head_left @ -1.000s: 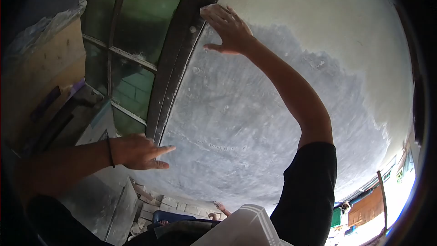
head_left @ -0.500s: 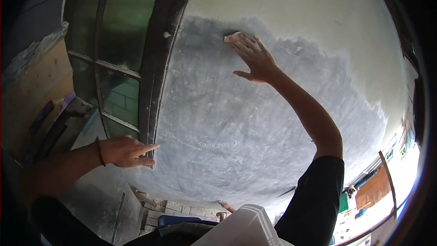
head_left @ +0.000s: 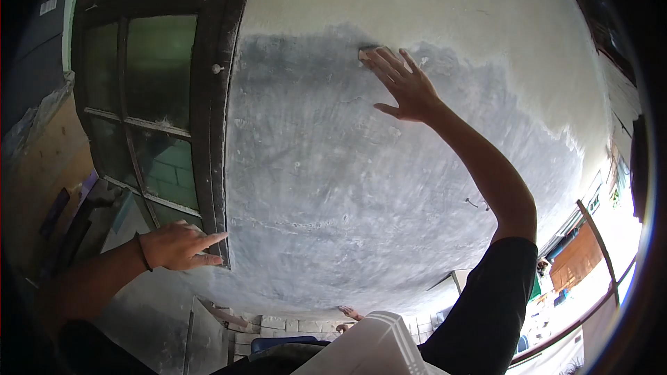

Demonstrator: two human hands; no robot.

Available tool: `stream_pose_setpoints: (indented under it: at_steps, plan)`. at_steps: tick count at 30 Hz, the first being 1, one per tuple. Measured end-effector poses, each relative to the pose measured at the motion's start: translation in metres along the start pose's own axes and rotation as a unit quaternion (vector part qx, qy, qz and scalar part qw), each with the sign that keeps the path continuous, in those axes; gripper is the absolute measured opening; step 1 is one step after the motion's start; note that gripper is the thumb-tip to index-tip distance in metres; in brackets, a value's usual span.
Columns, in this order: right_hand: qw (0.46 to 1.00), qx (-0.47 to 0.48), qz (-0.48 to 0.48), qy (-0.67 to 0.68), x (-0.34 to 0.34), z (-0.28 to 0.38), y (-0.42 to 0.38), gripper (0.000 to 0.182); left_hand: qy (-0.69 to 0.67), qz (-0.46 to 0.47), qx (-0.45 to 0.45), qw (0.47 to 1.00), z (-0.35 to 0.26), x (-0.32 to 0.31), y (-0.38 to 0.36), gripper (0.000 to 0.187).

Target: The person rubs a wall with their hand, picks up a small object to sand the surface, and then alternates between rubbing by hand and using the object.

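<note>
High on the wall (head_left: 313, 153), my right hand (head_left: 411, 92) lies flat with fingers spread, pressing a small pale folded piece of sandpaper (head_left: 363, 55) against the grey, dusty area. Most of that piece is hidden under the fingers, so its kind is not fully clear. Lower down on the left, my left hand (head_left: 182, 246) is at the edge of the dark door frame (head_left: 214, 167). Its index finger and thumb stretch out apart, the other fingers are curled, and it holds nothing.
A dark door with glass panes (head_left: 161, 69) stands left of the wall. Boards (head_left: 45, 146) lean farther left. Below, another person's hand (head_left: 349, 312) reaches to the wall near a blue chair (head_left: 285, 342). A small hook (head_left: 471, 202) sticks out right of centre.
My right hand has slid slightly right across the wall with the sandpaper. The view has shifted, so the door appears farther left. My left hand stays by the door frame.
</note>
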State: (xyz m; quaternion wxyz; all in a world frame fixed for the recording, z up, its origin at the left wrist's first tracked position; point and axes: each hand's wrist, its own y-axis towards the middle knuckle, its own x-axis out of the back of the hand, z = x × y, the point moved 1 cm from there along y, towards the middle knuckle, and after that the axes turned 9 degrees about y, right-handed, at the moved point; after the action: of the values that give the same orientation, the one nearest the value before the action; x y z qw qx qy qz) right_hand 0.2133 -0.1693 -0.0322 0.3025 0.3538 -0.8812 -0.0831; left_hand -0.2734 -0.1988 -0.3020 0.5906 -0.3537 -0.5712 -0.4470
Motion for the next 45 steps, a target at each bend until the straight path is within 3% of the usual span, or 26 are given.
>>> stream_pose_setpoints:
  at_steps: [7,8,10,13,17,20,38,45]
  plan:
    - [0.991,0.135,-0.014,0.019,0.027,0.012,0.074,0.105,0.008,0.061,0.01,0.998,-0.013,-0.011,0.002,0.075]
    - [0.99,0.139,-0.017,0.017,0.026,0.02,0.089,0.105,0.007,0.058,0.014,0.998,-0.015,-0.005,0.003,0.075]
    - [0.985,0.151,-0.049,0.071,0.024,0.042,0.12,0.105,-0.005,0.138,0.014,0.99,-0.022,0.004,0.005,0.075]
    - [0.976,0.168,-0.087,0.106,0.022,0.077,0.168,0.105,-0.025,0.141,0.005,0.99,-0.023,0.0,0.004,0.076]
    - [0.973,0.161,-0.126,0.11,0.022,0.125,0.225,0.104,-0.023,0.137,-0.008,0.99,-0.022,-0.006,0.001,0.076]
    - [0.982,0.102,-0.138,0.078,0.022,0.149,0.242,0.098,-0.061,0.096,0.013,0.993,-0.024,-0.007,-0.005,0.079]
    - [1.0,0.024,-0.016,-0.002,0.008,0.01,0.047,0.09,-0.029,0.059,-0.002,0.998,-0.02,0.002,-0.009,0.071]
    - [0.998,0.05,-0.025,-0.005,0.019,-0.003,0.048,0.089,0.013,0.049,0.011,0.999,-0.013,-0.002,-0.004,0.071]
